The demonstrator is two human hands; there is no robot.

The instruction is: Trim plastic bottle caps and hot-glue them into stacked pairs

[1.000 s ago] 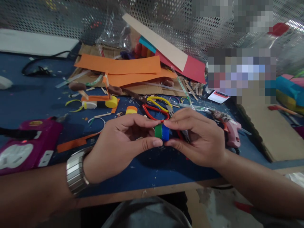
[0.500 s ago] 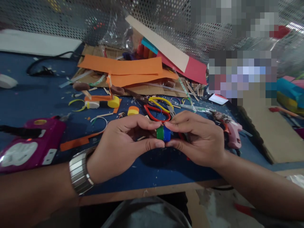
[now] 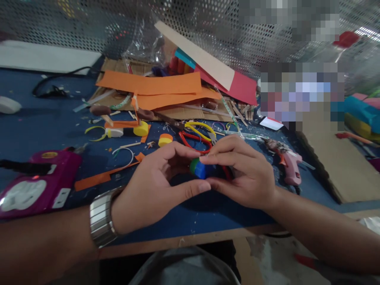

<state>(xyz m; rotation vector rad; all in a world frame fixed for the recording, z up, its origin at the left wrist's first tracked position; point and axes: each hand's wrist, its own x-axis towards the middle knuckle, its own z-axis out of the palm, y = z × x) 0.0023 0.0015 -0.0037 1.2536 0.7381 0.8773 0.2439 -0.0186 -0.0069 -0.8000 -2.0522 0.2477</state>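
Observation:
A joined pair of bottle caps (image 3: 199, 169), one green and one blue, is held up between my hands above the table's front part. My left hand (image 3: 151, 190), with a metal watch (image 3: 102, 219) at the wrist, curls its fingers behind the green side; its thumb lies below the caps. My right hand (image 3: 247, 174) has its fingertips on top of the blue cap, its thumb tip close to the left thumb. Just behind the hands lie scissors (image 3: 197, 136) with red and yellow handles. An orange-and-yellow cap pair (image 3: 165, 139) sits to their left.
A purple power strip (image 3: 41, 178) with a plugged-in cord lies at left. At right are a pink glue gun (image 3: 291, 168) and a cardboard sheet (image 3: 341, 158). Orange paper strips (image 3: 148, 83) are piled at the back. A small craft figure (image 3: 124, 128) lies left of the scissors.
The joined caps have tilted and turned between my fingers, so the blue cap's face shows more. My left thumb has come off them, and my right hand has shifted slightly left.

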